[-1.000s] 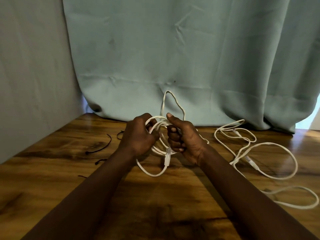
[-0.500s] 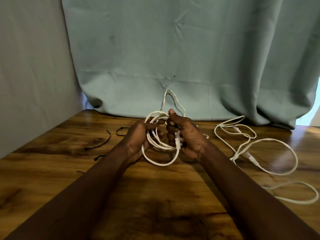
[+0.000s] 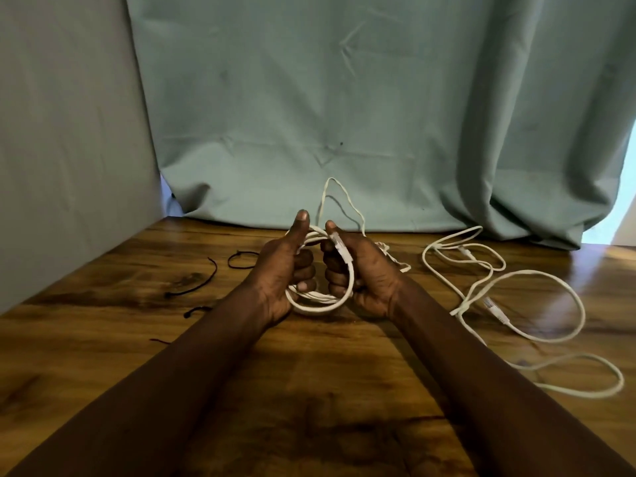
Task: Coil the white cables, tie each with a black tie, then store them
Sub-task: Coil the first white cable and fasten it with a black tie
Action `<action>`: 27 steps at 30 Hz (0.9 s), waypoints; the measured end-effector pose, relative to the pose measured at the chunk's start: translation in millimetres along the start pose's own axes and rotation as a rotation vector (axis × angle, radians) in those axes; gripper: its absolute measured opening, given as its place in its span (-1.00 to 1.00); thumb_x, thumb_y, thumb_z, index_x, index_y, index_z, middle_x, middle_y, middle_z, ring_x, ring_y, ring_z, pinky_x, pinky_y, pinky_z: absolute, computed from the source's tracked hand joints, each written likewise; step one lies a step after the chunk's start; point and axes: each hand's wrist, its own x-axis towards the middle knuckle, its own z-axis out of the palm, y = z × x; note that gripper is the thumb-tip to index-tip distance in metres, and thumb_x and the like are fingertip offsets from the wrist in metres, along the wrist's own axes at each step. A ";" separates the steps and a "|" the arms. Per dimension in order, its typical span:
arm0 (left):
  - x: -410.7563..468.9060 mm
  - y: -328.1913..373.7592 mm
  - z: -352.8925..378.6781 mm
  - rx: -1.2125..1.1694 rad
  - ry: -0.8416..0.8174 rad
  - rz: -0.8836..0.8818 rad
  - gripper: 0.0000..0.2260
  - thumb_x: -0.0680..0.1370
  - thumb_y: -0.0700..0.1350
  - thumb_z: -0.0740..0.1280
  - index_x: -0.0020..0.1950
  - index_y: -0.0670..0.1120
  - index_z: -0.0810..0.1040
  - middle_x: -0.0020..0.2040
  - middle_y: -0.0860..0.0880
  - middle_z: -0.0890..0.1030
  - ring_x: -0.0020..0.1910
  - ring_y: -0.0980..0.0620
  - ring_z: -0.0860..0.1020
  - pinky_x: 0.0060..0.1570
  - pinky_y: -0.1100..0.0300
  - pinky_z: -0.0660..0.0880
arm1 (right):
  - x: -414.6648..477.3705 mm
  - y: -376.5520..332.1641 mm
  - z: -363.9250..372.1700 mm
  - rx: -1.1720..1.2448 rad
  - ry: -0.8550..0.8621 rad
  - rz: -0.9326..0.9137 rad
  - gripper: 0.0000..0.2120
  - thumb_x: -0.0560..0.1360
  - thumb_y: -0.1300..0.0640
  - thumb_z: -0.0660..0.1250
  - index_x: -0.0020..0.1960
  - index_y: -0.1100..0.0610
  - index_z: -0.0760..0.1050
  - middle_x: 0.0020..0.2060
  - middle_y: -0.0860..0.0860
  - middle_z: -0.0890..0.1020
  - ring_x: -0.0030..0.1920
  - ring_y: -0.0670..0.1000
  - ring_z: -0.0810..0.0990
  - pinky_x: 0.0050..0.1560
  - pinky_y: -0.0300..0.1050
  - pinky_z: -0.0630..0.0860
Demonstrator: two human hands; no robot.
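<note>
The coiled white cable (image 3: 320,308) is a bundle of smooth, thin, round-section strands wound into a rough ring, held above the middle of the table (image 3: 309,390) between both hands; the left hand (image 3: 285,270) grips the ring's left side with its fingers curled round the strands and its thumb standing straight up; the right hand (image 3: 364,273) grips the right side the same way, its thumb lying along a pale, blocky plug (image 3: 342,247) and pressing it against the coil; one slack strand (image 3: 330,180) rises in a narrow peak behind the hands, in front of the curtain (image 3: 344,115); a second white cable (image 3: 463,304) lies uncoiled on the table to the right, well apart from the hands, in wide loose loops that run close to the right edge of the view; several thin black ties (image 3: 192,287) lie on the left half of the table, one curved, one closed into a small loop (image 3: 241,259), all apart from the hands; the tabletop is glossy wood with dark, streaked grain and a bright sheen at its far right; the curtain is soft grey-green cloth, creased and folded, hanging down to the table's far edge; a flat grey panel (image 3: 69,132) bounds the left side; bare wood shows between and beneath the forearms.
</note>
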 end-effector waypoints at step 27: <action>5.6 3.2 -10.3 -0.157 0.121 0.128 -0.76 0.66 -0.19 0.15 -0.03 -0.13 0.61 -0.47 0.01 0.39 -0.59 0.11 0.24 -0.40 0.17 0.17 | 8.7 11.0 2.4 0.292 -0.090 0.003 -0.65 0.66 -0.08 0.22 -0.09 0.17 0.53 -0.45 -0.01 0.50 -0.43 -0.05 0.51 -0.35 -0.19 0.53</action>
